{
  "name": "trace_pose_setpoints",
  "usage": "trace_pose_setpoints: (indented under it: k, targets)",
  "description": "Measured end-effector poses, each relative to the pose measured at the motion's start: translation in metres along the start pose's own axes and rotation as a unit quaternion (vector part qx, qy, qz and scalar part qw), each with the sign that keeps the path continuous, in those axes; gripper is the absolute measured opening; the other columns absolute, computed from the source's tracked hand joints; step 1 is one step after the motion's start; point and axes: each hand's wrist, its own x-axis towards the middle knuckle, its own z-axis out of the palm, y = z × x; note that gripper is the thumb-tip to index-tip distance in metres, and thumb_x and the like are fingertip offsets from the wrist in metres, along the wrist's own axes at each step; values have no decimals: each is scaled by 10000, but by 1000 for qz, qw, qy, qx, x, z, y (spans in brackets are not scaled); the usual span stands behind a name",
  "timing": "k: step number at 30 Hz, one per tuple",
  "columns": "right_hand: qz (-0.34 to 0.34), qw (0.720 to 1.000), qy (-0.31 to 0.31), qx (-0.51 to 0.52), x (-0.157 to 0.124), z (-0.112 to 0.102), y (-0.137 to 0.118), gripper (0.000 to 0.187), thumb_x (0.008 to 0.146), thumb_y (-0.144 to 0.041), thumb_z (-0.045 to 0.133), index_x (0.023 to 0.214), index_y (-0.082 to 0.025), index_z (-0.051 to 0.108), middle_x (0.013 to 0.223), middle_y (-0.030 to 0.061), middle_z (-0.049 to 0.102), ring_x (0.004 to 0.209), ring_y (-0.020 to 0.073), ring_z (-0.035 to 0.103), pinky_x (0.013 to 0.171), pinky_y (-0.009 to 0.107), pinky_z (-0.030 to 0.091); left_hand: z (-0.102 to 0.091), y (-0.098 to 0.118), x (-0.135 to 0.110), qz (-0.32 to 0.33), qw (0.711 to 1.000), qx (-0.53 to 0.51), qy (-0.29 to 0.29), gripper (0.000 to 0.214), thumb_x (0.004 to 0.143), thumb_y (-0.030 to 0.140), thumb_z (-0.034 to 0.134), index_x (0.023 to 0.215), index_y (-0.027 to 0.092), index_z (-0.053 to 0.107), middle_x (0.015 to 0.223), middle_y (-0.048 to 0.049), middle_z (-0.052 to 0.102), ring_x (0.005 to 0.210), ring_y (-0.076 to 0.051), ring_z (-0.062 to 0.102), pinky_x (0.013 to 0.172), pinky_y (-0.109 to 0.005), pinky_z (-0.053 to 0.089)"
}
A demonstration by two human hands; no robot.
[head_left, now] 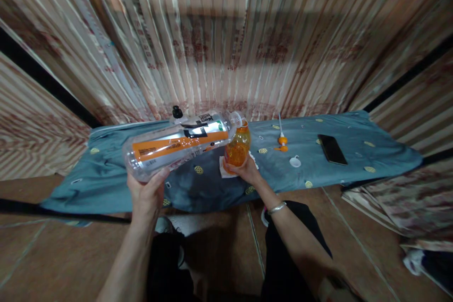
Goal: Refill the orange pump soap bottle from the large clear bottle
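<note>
My left hand (146,193) is wrapped round the base end of a large clear plastic bottle (184,140) with a silver and orange label. The bottle is tilted almost level, its neck pointing right. Its mouth meets the top of an orange translucent bottle (238,148); whether liquid is flowing I cannot tell. My right hand (247,170) grips the lower part of that orange bottle, which stands on a white tissue (225,170). To the right, an orange pump head (282,141) with a clear tube lies on the cloth, beside a small white cap (295,162).
Blue-green cloth (198,193) with yellow prints covers the narrow surface. A black phone (331,149) lies at the right. Behind the large bottle stands a bottle with a black pump top (177,112). Striped curtains (226,33) hang at the back; dark bars run along both sides.
</note>
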Motion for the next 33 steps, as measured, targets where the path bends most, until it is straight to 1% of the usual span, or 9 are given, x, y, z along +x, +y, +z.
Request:
trace_pose_setpoints:
  k: [3, 7, 11, 16, 20, 24, 26, 28, 33]
  targets:
    - [-2, 1000, 5, 0, 0, 0, 0, 760, 630, -447, 1111, 1272, -305, 731, 1341, 101, 956, 1288, 398, 922, 1267, 629, 717, 0, -1, 0, 7, 1000, -7, 3, 683, 468, 483, 1220, 1017, 257, 883, 1043, -35, 884, 997, -260, 823, 1021, -423, 745]
    - [-3, 1000, -1, 12, -1, 2, -2, 706, 654, -422, 1094, 1252, -314, 734, 1314, 76, 965, 1256, 380, 934, 1250, 609, 734, -1, -3, 0, 13, 1000, -2, -5, 643, 495, 497, 1215, 1001, 274, 887, 1049, -29, 890, 1013, -265, 830, 1009, -422, 754]
    - [-5, 1000, 0, 19, -2, 1, -5, 701, 661, -406, 1086, 1255, -298, 730, 1315, 97, 962, 1252, 395, 933, 1249, 628, 733, -1, -3, 1, 10, 1000, -10, -6, 650, 476, 482, 1224, 991, 265, 891, 1038, -38, 892, 1014, -266, 833, 980, -399, 756]
    - [-1, 1000, -4, 14, -1, 0, -2, 704, 663, -409, 1094, 1267, -293, 752, 1333, 105, 954, 1265, 395, 927, 1259, 636, 726, 0, -4, 1, 14, 1000, 4, -7, 654, 491, 542, 1217, 985, 274, 882, 1053, -39, 888, 1025, -278, 838, 1022, -446, 759]
    - [-14, 1000, -3, 18, 0, 1, 3, 687, 673, -429, 1090, 1266, -313, 763, 1326, 85, 956, 1245, 380, 927, 1241, 623, 737, -1, -5, 1, 8, 1000, 9, 4, 682, 469, 573, 1218, 982, 278, 880, 1079, -44, 887, 1016, -285, 838, 1021, -481, 769]
    - [-16, 1000, -11, 22, 0, 1, 5, 710, 667, -482, 1076, 1274, -296, 757, 1327, 101, 952, 1233, 384, 927, 1253, 636, 725, -6, -7, 2, 12, 1000, 18, -21, 681, 540, 567, 1204, 1069, 274, 890, 1124, -65, 895, 1088, -322, 860, 1094, -535, 759]
    - [-16, 999, -14, 26, -1, 1, 4, 730, 671, -497, 1072, 1290, -291, 745, 1338, 109, 950, 1243, 382, 927, 1261, 629, 719, -7, -8, 3, 16, 999, 16, -26, 675, 570, 541, 1200, 1105, 264, 896, 1144, -78, 900, 1112, -334, 866, 1116, -537, 752]
    - [-16, 999, -13, 31, -1, 1, 3, 744, 673, -496, 1072, 1301, -293, 730, 1332, 111, 951, 1245, 385, 927, 1259, 635, 717, -7, -9, 3, 18, 1000, 11, -22, 671, 570, 525, 1202, 1106, 257, 901, 1143, -80, 901, 1093, -331, 867, 1110, -530, 752]
    - [-11, 1000, -3, 20, -1, 3, 2, 767, 671, -482, 1089, 1320, -287, 730, 1327, 121, 947, 1279, 414, 917, 1244, 679, 722, -1, -7, 2, 17, 1000, -5, -4, 640, 510, 513, 1217, 1002, 263, 893, 1019, -47, 883, 980, -282, 836, 1045, -479, 762]
